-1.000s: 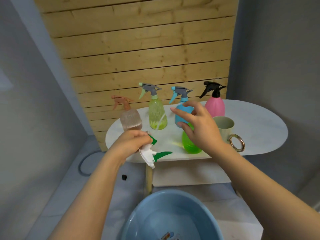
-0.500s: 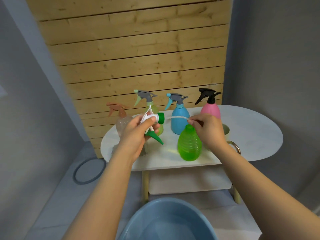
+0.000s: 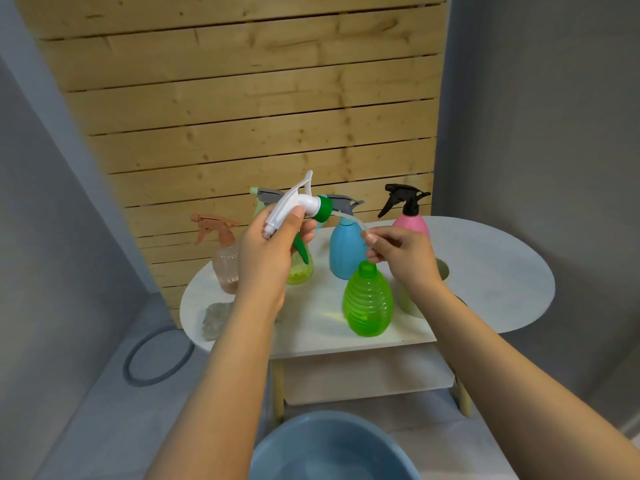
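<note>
Raised and tipped since the earlier frames, the spray head [image 3: 294,206] is now held high over the table [image 3: 485,271], and its tube end has been brought to the green bottle's neck. At far left a peach bottle [image 3: 225,261] stands untouched. The spray head is gripped by the left hand [image 3: 270,251], fingers curled round the white body, green collar pointed right. From the collar the tube [image 3: 348,218] is arched down to the right hand [image 3: 405,254] and pinched between thumb and fingertips just above the open neck of the green bottle [image 3: 367,303]. Whether the tip is inside cannot be told. The bottle is left upright and unheld near the table's front edge. Risks as judged: the tube could be kinked or slid past the neck if the head is lowered too early. The unsteadied bottle could be tipped or shoved off the edge, and the cup [image 3: 407,299] beside the right wrist could be bumped.
</note>
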The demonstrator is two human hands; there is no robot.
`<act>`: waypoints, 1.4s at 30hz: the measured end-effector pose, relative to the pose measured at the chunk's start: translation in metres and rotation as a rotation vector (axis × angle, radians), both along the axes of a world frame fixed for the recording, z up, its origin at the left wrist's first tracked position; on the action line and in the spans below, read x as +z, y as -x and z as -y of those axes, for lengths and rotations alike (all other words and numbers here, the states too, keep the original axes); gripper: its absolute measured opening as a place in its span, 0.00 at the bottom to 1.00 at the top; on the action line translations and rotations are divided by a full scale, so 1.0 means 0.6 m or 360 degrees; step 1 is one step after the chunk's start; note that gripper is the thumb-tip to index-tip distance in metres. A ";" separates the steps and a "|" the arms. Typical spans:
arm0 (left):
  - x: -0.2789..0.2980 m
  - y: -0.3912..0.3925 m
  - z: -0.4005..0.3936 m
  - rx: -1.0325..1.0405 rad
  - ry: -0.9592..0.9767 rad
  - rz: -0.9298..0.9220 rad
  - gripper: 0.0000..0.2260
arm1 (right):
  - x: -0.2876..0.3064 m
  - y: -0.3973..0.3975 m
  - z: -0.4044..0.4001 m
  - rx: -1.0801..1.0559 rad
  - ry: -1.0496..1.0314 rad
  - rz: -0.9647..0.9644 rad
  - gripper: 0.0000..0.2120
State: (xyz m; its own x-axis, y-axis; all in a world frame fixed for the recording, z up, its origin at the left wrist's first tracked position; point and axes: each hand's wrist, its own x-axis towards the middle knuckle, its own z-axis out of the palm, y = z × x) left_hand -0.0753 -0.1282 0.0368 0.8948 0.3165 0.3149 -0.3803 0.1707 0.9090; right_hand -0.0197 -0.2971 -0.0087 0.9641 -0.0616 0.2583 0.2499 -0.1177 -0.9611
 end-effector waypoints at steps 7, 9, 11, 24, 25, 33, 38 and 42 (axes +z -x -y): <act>-0.016 -0.002 0.000 0.0032 0.0011 -0.0062 0.05 | -0.019 -0.004 -0.013 -0.0012 0.0011 -0.0019 0.08; -0.021 -0.003 0.002 0.0054 0.0024 -0.0102 0.05 | -0.024 -0.006 -0.013 -0.0071 0.0116 0.0024 0.08; -0.023 -0.003 0.003 0.0074 0.0003 -0.0126 0.05 | -0.025 -0.007 -0.011 -0.0122 0.0283 0.0060 0.08; -0.054 -0.025 0.054 0.0210 -0.1019 -0.0166 0.07 | -0.027 0.011 0.005 0.0148 0.0069 -0.0168 0.17; -0.055 -0.026 0.057 0.0200 -0.1045 -0.0161 0.06 | -0.023 0.013 0.004 0.0169 -0.0014 -0.0148 0.17; -0.076 -0.053 0.078 0.0108 -0.1044 -0.0266 0.16 | -0.012 0.013 0.013 0.0241 0.0059 0.0021 0.11; -0.085 -0.064 0.077 0.0103 -0.0891 -0.0281 0.22 | -0.023 0.004 0.019 0.0228 0.0129 0.0033 0.10; -0.095 -0.070 0.067 -0.0040 -0.0500 -0.0349 0.22 | -0.030 0.001 0.013 0.0254 0.0077 0.0013 0.06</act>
State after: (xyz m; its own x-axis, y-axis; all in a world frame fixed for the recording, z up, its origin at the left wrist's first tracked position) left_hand -0.0333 -0.1682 -0.0199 0.9578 0.2123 0.1937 -0.1705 -0.1225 0.9777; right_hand -0.0205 -0.3052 -0.0264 0.9585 0.1047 0.2652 0.2770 -0.1221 -0.9531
